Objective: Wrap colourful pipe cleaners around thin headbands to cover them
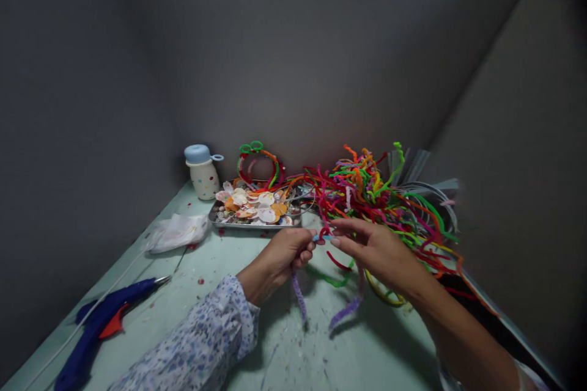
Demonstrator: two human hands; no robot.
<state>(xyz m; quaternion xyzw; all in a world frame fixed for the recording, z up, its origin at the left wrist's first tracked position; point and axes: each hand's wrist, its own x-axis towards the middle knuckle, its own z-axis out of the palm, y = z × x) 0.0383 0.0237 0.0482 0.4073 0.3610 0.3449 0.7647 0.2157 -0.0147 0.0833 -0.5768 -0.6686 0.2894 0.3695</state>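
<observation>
My left hand point(287, 250) is closed around a fuzzy band that looks wrapped in pipe cleaners, its light blue part point(316, 237) showing past the thumb. One purple end point(299, 298) hangs below this hand, and a second purple end point(345, 314) hangs below my right hand. A red pipe cleaner point(323, 231) loops over the blue part. Thumb and fingers of my right hand point(373, 252) pinch at that loop; the fingertips partly hide what they grip. Just below lie a short red piece point(338, 261) and a green pipe cleaner point(337, 281).
A metal tray point(257, 225) holds flower-shaped pieces and beads, with a colourful headband point(277, 174) behind. Many pipe cleaners point(367, 186) are heaped at right. Along the left are a white bottle point(204, 180), a plastic bag point(178, 233) and a blue glue gun point(110, 311) with its cord.
</observation>
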